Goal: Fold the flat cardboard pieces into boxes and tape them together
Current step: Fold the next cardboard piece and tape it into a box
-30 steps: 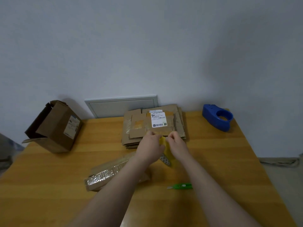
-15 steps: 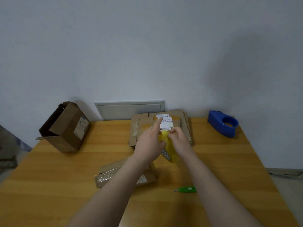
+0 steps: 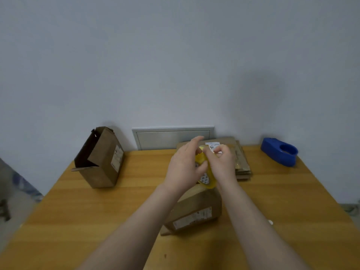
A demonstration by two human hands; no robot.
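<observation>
While both hands meet above the middle of the table (image 3: pixel 292 201), they hold a yellow roll of tape (image 3: pixel 206 179) between them. The left hand (image 3: pixel 185 166) grips the roll from the left, thumb on its side and forefinger stretched upward. The right hand (image 3: pixel 222 162) has its fingers curled and pinches the roll's upper edge. Just below the roll, between the forearms, a closed brown box (image 3: pixel 196 209) with a label lies on the table. Behind the hands, against the wall, lies a stack of flat cardboard (image 3: pixel 242 162) with a white label on top. An open box (image 3: pixel 103 158) stands at the far left, and a blue tape holder (image 3: pixel 280 153) sits at the far right corner.
</observation>
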